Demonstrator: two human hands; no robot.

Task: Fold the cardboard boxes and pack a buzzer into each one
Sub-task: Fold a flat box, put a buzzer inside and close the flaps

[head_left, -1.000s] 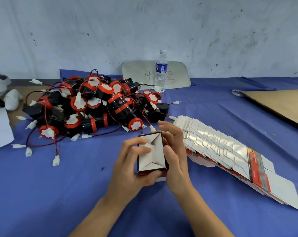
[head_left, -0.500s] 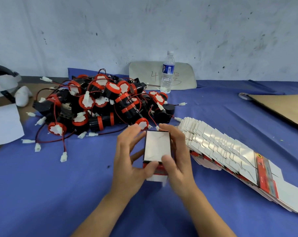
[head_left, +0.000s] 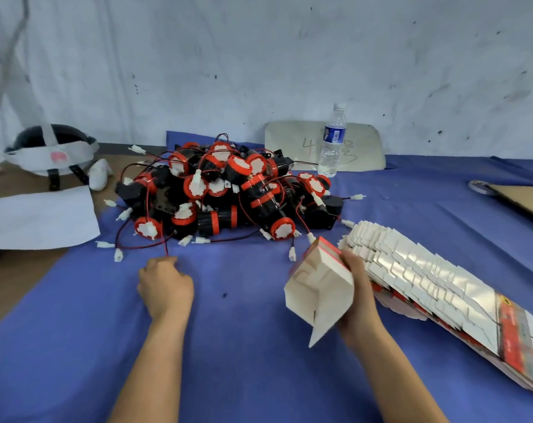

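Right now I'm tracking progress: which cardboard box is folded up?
The one in the right hand: that box is opened into shape; the rest lie flat, fanned along the blue cloth.

A blue cloth (head_left: 259, 346) covers most of the tabletop (head_left: 17, 288), whose brown surface shows at the left. On it lie a heap of black-and-red buzzers (head_left: 225, 196), a slanted row of flat cardboard boxes (head_left: 427, 279), a water bottle (head_left: 332, 141), a white sheet (head_left: 36, 218) and a brown board (head_left: 524, 199).
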